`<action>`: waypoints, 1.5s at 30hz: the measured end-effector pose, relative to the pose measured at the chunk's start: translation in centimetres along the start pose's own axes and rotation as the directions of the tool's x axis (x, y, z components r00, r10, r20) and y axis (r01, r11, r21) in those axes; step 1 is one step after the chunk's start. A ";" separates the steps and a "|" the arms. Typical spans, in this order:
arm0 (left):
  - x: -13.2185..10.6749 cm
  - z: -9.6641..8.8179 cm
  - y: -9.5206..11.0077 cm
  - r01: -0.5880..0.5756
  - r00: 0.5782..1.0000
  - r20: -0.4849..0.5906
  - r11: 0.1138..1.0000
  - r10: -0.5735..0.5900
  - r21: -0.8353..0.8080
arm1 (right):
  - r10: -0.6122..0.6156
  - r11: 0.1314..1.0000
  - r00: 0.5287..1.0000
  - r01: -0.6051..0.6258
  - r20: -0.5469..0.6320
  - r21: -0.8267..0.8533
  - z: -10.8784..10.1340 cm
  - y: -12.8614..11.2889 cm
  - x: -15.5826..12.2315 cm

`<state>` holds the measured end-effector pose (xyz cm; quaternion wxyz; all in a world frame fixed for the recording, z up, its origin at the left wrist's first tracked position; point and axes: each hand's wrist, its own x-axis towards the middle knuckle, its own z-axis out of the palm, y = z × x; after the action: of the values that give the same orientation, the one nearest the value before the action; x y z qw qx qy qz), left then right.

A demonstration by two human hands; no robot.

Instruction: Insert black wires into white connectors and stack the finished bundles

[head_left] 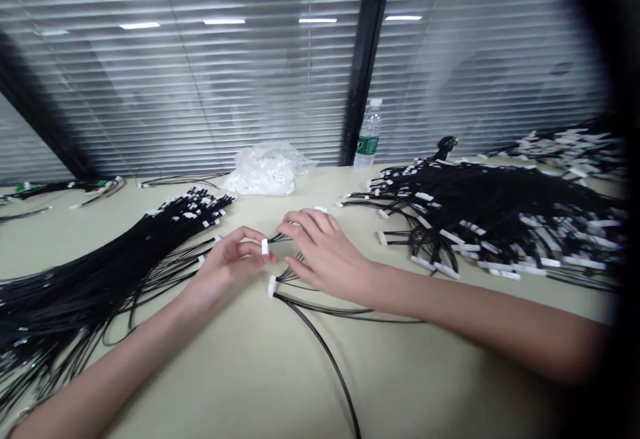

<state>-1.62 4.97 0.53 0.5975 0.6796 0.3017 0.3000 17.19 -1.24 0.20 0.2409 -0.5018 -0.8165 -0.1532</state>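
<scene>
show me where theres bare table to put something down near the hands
Widest bare table lies nearest the person, between the two forearms, crossed only by one black cable. A smaller strip lies between the plastic bag and the right hand. Crowded: the cable bundle on the left, the tangled pile on the right.

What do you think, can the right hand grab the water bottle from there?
Probably yes, with a stretch. The water bottle stands at the table's far edge, and mostly bare table lies between it and the right hand; the cable pile sits off to the side.
</scene>
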 end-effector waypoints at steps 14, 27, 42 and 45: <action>-0.2 -1.7 2.1 0.140 0.905 0.350 0.946 -0.243 0.292 | 0.030 1.000 0.980 -0.030 0.195 0.001 1.7 2.2 -0.5; -0.2 -2.3 1.3 0.207 0.860 0.375 0.909 -0.345 0.362 | 0.010 0.943 0.947 -0.116 0.320 0.312 -6.4 -0.8 -0.2; 0.2 -1.8 1.1 0.121 0.933 0.264 0.904 -0.245 0.410 | -0.231 0.971 0.881 0.233 0.414 0.045 -0.2 -2.0 -2.4; 0.1 -1.6 1.0 0.140 0.927 0.296 0.943 -0.232 0.301 | -0.217 0.974 0.888 0.169 0.406 0.151 -0.2 -1.7 -2.4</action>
<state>-2.69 5.91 1.72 0.5652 0.7641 0.3006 0.0800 16.65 -3.93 -0.96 0.0708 -0.4251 -0.9022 -0.0191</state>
